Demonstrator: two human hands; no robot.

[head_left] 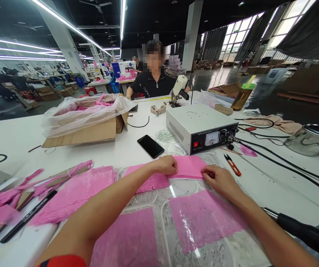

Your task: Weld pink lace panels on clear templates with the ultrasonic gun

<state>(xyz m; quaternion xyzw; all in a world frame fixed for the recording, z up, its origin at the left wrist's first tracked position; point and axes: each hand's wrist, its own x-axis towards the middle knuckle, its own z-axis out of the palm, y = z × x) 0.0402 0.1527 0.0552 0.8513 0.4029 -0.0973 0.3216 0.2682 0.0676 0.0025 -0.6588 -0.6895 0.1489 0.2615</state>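
Note:
My left hand (167, 164) is closed, fingers curled down at the left edge of a stack of smooth pink fabric pieces (188, 167). At the stack's right corner, my right hand (215, 175) pinches the edge between thumb and fingers. Under my left forearm lie lace-edged pink pieces (153, 183). Closer to me, a clear plastic template (159, 218) covers flat pink panels, one at the right (201, 222) and one at the left (128, 241). My left forearm hides part of the left panel. A scalloped stack of pink lace (78, 189) sits left of that arm.
Beyond my hands are a black phone (150, 146), tangled pale thread (165, 135) and a control box (204, 126) with cables. Orange thread snips (233, 165) lie right. A black-handled tool (301, 230) is at lower right, a marker (28, 216) left. A person (155, 81) sits opposite.

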